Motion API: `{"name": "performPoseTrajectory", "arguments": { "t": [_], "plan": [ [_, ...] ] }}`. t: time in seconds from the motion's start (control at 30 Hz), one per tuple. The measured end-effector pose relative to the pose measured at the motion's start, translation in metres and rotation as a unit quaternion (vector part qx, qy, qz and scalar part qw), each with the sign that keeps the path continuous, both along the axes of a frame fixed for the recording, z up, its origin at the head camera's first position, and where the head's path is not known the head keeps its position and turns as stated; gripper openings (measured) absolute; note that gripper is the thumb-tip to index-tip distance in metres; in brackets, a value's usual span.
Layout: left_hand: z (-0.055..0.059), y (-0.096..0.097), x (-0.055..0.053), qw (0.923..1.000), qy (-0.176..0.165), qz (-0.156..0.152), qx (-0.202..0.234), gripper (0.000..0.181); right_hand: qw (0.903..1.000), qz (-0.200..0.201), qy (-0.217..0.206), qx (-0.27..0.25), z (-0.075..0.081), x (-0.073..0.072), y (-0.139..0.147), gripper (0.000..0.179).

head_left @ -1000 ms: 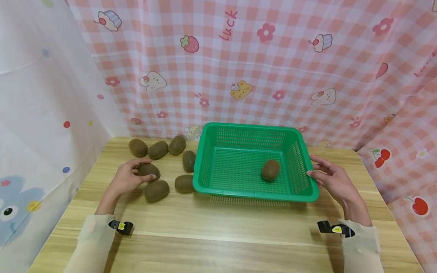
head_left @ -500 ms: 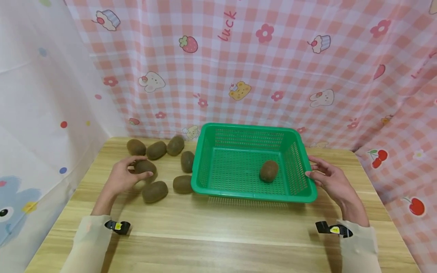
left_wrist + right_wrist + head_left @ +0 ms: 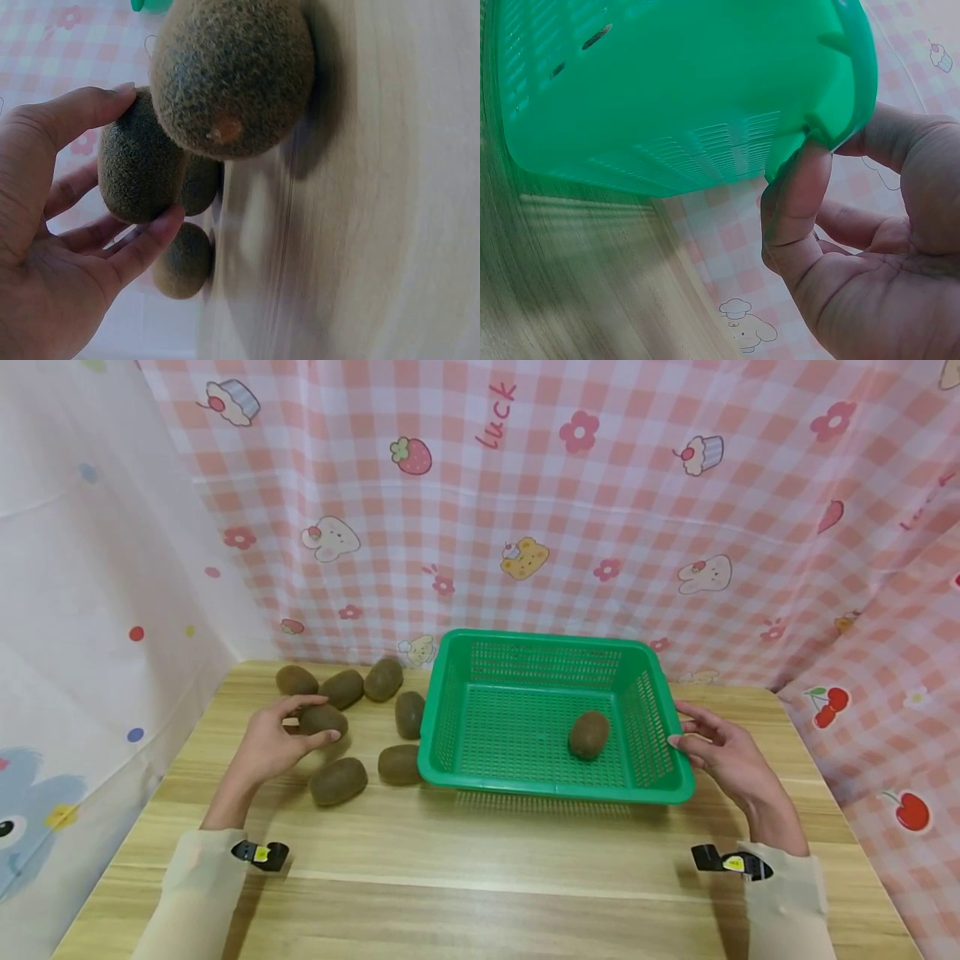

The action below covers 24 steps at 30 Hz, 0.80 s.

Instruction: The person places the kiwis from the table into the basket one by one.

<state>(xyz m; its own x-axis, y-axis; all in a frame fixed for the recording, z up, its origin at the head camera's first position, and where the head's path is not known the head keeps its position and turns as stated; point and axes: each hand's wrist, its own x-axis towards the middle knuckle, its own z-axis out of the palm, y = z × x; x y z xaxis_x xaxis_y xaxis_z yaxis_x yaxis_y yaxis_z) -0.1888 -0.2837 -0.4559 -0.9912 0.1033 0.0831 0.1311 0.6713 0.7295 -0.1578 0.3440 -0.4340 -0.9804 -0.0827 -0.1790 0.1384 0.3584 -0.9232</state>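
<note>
My left hand (image 3: 270, 743) pinches a brown fuzzy kiwi (image 3: 324, 722) between thumb and fingers at the table's left. In the left wrist view the held kiwi (image 3: 139, 161) appears just off the tabletop, behind a larger-looking near kiwi (image 3: 236, 71). On the other side, my right hand (image 3: 738, 768) grips the right rim of a green plastic basket (image 3: 555, 792). Seen from the right wrist, the fingers of that hand (image 3: 862, 277) curl at the rim of the basket (image 3: 690, 82). One kiwi (image 3: 589, 735) lies inside, right of the basket's middle.
Several kiwis lie loose around the left hand: a back-row kiwi (image 3: 342, 689), a front kiwi (image 3: 339, 781), and a kiwi (image 3: 400, 764) close against the basket's left side. A pink checked curtain (image 3: 525, 485) hangs behind the wooden table (image 3: 480, 893).
The left hand has lifted its kiwi slightly away from the front kiwi. The right hand keeps its grip on the basket. The whole view has shifted a little.
</note>
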Motion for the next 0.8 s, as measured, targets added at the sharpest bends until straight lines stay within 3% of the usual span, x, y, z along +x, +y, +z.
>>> {"name": "performPoseTrajectory", "arguments": {
  "t": [0.47, 0.8],
  "plan": [
    [0.006, 0.013, -0.005, 0.9998, 0.017, -0.008, 0.010, 0.061, 1.0000, -0.004, -0.004, -0.002, -0.001, -0.001, 0.000, 0.072],
    [0.012, 0.026, -0.014, 0.9993, 0.022, -0.017, 0.027, 0.062, 0.9999, -0.003, -0.003, 0.010, -0.003, -0.001, 0.001, 0.072]
  ]
}}
